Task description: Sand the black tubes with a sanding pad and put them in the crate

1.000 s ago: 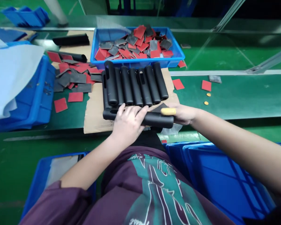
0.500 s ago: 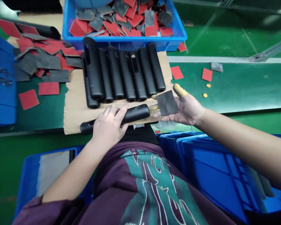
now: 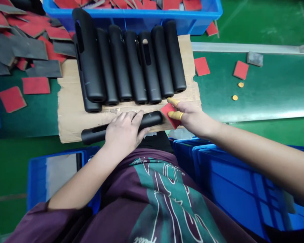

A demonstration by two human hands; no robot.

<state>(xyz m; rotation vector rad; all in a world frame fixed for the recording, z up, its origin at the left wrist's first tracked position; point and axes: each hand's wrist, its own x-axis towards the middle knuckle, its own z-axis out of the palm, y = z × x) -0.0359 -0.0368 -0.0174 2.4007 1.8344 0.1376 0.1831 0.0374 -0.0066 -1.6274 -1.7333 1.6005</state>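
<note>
On cardboard (image 3: 71, 101), 8 o'clock: left hand (image 3: 123, 133) is pressing spread fingers over a black tube (image 3: 152, 118).
Toward 3 o'clock: right hand (image 3: 194, 116) is pinching a red pad (image 3: 167, 111) between capped fingertips (image 3: 176, 115).

A row of tubes (image 3: 131, 64) lies on a cardboard sheet (image 3: 71, 101), just in front of a crate of pads (image 3: 167, 17). A further tube (image 3: 152, 119) lies on the cardboard, in front of the row. A heap of pads (image 3: 27, 47) lies left of the cardboard on the surface (image 3: 273, 94), and loose pads (image 3: 240, 70) lie to its right. Crates (image 3: 230, 182) stand nearer, on either side of the person's body (image 3: 152, 202).
</note>
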